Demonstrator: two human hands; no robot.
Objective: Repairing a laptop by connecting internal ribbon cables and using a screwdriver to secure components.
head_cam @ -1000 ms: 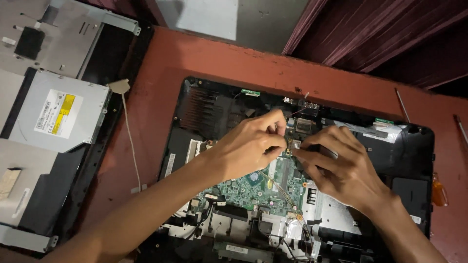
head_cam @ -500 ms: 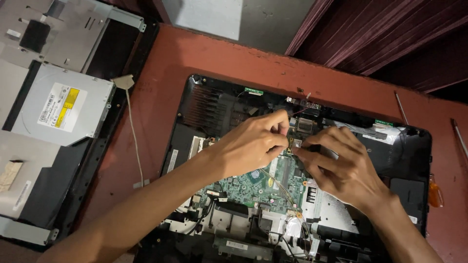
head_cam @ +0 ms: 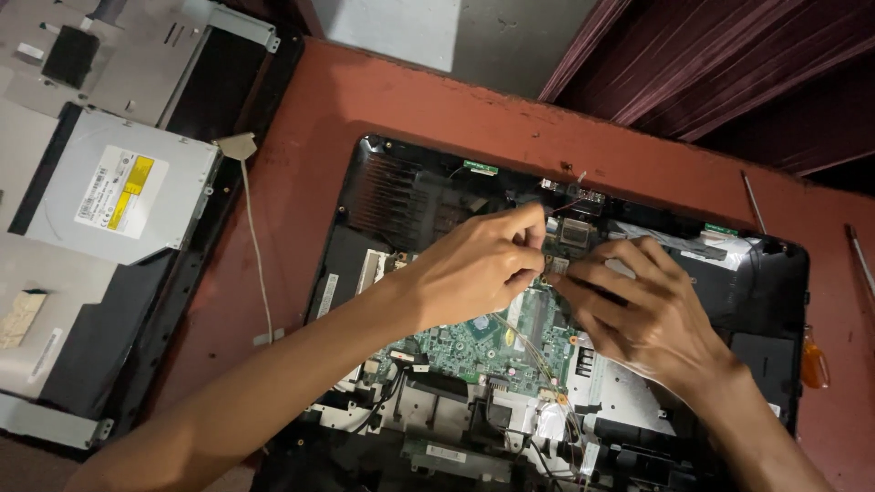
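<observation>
Both hands met over the green circuit board (head_cam: 474,342) inside the opened black laptop base (head_cam: 392,196). The left hand (head_cam: 469,273) and the right hand (head_cam: 652,314) pinched a small connector (head_cam: 556,264) at the board's upper edge, fingertips covering most of it. Left of the base lay one silver optical drive (head_cam: 118,187) and one thin white cable (head_cam: 255,246). Right of the base lay two screwdrivers, one with an orange handle (head_cam: 814,363).
</observation>
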